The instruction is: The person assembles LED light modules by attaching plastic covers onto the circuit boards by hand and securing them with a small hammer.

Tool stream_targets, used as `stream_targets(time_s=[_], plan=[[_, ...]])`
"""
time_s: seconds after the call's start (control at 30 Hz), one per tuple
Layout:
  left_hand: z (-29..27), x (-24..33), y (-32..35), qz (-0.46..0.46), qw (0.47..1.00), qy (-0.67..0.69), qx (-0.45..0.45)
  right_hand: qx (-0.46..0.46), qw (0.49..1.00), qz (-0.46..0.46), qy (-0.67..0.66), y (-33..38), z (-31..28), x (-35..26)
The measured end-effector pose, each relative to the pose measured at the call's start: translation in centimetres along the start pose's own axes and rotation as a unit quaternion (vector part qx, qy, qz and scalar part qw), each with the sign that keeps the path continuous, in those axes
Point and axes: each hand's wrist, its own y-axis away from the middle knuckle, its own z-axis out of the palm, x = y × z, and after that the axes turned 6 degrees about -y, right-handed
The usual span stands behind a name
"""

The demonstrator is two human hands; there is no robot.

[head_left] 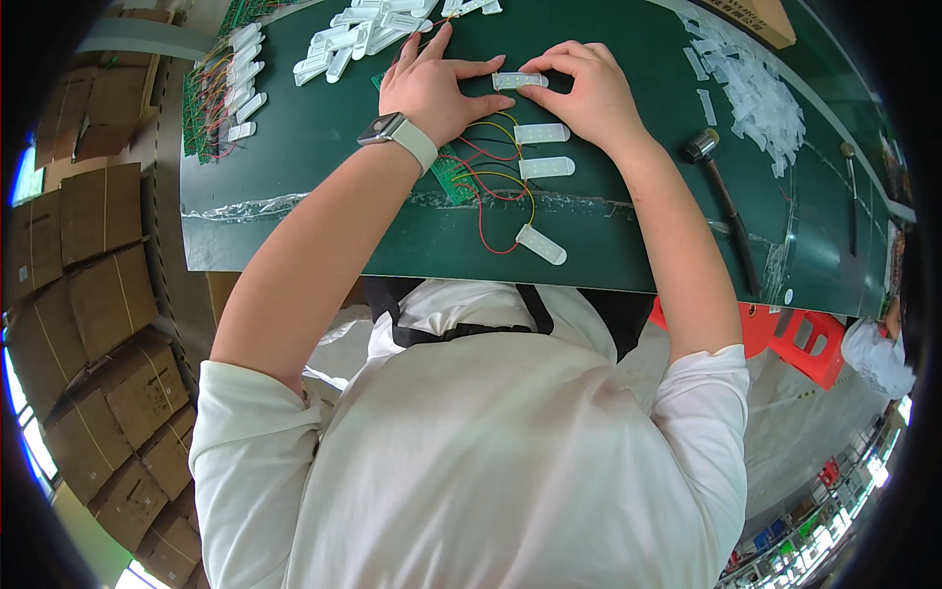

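My right hand (594,93) pinches a small white plastic case (518,80) with rounded end, thumb below and fingers above. Close to the case's left end, my left hand (432,90) has thumb and index finger spread apart; whether they touch it I cannot tell. Below lie more white cases: an upper one (543,133), a middle one (548,168) and a tilted lower one (541,245). Red, black and yellow wires (510,180) run among them and a green circuit board (453,179), partly hidden by my left wrist.
White cases (365,31) are heaped at the far middle. Wired boards with cases (211,103) line the left edge. To the right are a mallet (728,211), a pile of clear plastic pieces (756,103), a thin tool (851,201) and a cardboard box (756,18).
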Motion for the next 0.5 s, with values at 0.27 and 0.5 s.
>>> stream_targets(time_s=[0.27,0.5], plan=[[-0.1,0.5,-0.2,-0.006,1.0,-0.016,0.0,-0.005,0.999,-0.026,-0.03,0.1,-1.2,0.9],[-0.4,0.2,-0.4,0.013,1.0,0.006,-0.001,0.078,0.986,0.058,-0.135,0.4,-8.7,0.1]])
